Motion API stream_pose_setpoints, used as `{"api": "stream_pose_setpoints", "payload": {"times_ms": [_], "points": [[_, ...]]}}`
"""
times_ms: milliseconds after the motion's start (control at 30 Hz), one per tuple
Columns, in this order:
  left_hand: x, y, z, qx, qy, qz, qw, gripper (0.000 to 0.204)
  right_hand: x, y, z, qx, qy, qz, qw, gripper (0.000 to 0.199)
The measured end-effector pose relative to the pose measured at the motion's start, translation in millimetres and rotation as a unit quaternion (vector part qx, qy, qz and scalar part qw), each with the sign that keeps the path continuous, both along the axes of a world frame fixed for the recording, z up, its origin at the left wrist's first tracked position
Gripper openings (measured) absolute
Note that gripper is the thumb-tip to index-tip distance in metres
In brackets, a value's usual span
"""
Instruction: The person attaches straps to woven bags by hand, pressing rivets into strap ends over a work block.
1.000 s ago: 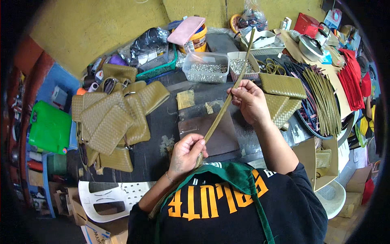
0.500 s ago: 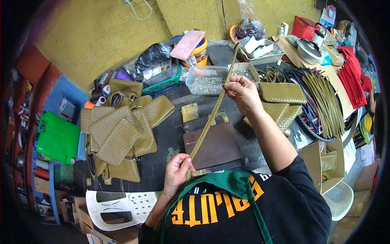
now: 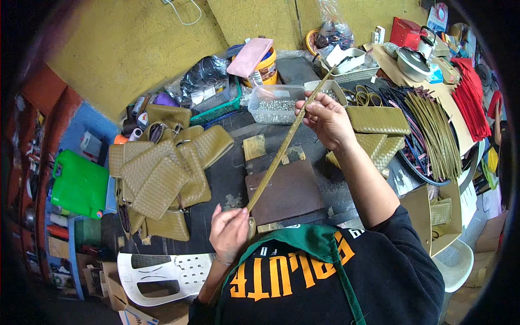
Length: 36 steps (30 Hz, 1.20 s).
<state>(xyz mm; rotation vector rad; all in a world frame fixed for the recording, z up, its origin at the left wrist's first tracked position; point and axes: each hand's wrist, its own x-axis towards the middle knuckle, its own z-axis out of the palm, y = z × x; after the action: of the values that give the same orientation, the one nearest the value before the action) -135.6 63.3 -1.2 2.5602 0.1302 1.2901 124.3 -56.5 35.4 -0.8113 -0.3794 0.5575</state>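
Note:
A long, narrow olive strap [image 3: 277,161] is stretched at a slant above the work table. My right hand [image 3: 328,120] pinches it between thumb and fingers near its upper part, and the thin far end pokes out beyond. Lower down, my left hand [image 3: 229,233] has its fingers closed around the strap close to my apron; a short piece shows below the fingers. Under the strap lies a flat dark brown panel [image 3: 295,195] on the table. Clear plastic tubs of small metal parts [image 3: 277,106] stand just beyond my right hand.
Olive woven pouches [image 3: 160,189] are heaped at left, with more pouches [image 3: 377,120] stacked at right. Beside those, a round tray holds many olive straps [image 3: 433,135]. A white chair [image 3: 203,260] stands at the near edge. A green jug [image 3: 80,184] sits far left.
My left hand has shifted slightly up along the strap and turned, its fingers now more extended. My right hand has moved little; the strap's far end has swung slightly right.

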Motion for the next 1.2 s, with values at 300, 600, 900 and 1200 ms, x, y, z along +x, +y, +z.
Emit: {"api": "stream_pose_setpoints", "payload": {"times_ms": [300, 600, 900, 1200], "points": [[-5, 1, -7, 0.048, -0.018, 0.01, 0.999, 0.019, 0, 0, 0, 0.012, 0.008, 0.011, 1.0, 0.028], [-5, 1, -9, 0.043, -0.021, 0.009, 0.999, 0.017, 1, -1, 0, 0.011, 0.01, 0.01, 1.0, 0.029], [-6, 1, -10, 0.043, -0.031, -0.008, 0.999, 0.017, -6, 1, -1, 0.016, 0.022, 0.013, 1.0, 0.032], [-2, -2, -7, 0.051, -0.019, -0.026, 0.998, 0.023, -13, -4, -21, -0.052, 0.007, 0.028, 0.998, 0.04]]}}
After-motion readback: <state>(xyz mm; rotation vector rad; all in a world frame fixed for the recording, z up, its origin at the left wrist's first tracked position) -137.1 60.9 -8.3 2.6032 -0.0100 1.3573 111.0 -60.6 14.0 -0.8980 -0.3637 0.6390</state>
